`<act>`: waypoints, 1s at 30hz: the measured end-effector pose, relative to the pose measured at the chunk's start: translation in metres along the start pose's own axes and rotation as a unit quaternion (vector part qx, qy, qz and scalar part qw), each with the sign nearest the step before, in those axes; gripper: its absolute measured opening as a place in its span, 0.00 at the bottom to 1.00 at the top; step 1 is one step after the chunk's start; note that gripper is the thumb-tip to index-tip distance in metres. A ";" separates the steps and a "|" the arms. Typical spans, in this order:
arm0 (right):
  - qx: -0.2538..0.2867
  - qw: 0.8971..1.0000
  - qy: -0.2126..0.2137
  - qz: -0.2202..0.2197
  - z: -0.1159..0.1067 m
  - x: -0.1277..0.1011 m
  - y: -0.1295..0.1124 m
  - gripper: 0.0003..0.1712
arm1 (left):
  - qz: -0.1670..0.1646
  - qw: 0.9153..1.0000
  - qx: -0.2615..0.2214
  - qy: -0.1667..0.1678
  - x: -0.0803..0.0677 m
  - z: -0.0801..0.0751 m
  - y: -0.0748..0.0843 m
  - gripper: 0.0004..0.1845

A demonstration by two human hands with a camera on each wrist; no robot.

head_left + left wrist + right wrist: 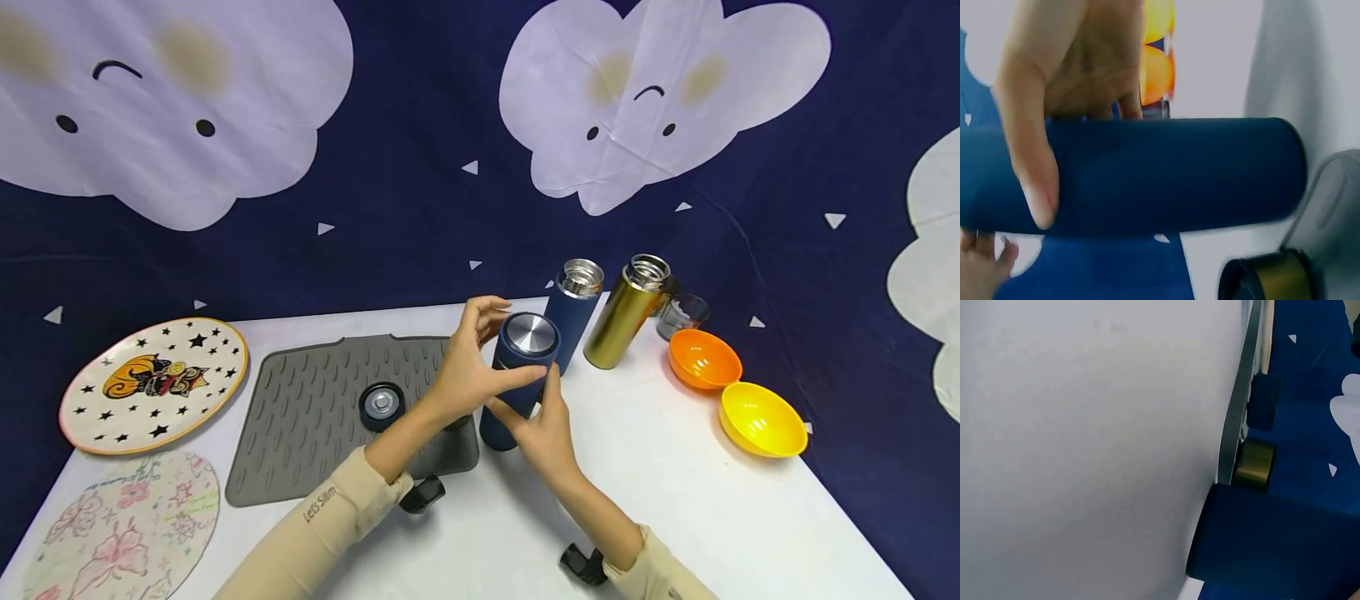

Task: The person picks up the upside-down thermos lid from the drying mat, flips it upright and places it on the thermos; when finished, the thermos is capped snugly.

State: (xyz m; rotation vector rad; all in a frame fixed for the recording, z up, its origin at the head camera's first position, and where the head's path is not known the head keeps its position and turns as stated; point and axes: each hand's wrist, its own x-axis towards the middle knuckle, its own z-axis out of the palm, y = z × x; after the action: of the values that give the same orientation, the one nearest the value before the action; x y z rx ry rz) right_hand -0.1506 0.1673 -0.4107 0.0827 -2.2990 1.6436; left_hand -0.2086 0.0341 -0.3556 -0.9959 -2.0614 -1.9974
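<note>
The left hand (pixel 468 367) is curling its fingers and thumb around the upper part of a dark blue flask (pixel 517 379) with a steel-topped lid, which is standing tilted on the white table (pixel 675 500) at the grey drying mat's (pixel 315 400) right edge. The right hand (pixel 547 429) is gripping the flask's body from the near side. Just behind are standing an open blue flask (pixel 573 312) and a gold flask (pixel 626 312). A loose lid (pixel 381 405) is lying on the mat.
</note>
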 end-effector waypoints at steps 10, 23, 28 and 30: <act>-0.002 1.000 -0.005 -0.005 0.000 0.001 0.001 0.40 | 0.001 1.000 0.026 0.006 0.000 0.000 0.005 0.44; 0.006 1.000 -0.002 0.006 0.001 0.001 0.001 0.41 | -0.016 0.998 -0.046 -0.026 0.001 -0.002 0.003 0.38; 0.011 1.000 -0.008 0.014 0.001 0.001 -0.001 0.44 | -0.043 0.996 -0.073 -0.040 -0.001 -0.004 0.002 0.47; 0.008 1.000 -0.006 0.009 0.000 0.001 0.000 0.44 | -0.042 0.999 -0.006 -0.014 -0.002 0.000 0.004 0.49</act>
State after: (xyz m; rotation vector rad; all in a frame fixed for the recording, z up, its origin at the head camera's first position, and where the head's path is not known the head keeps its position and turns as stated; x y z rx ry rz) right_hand -0.1512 0.1668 -0.4104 0.0764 -2.3028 1.6736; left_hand -0.2050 0.0329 -0.3528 -0.9607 -2.1434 -2.0482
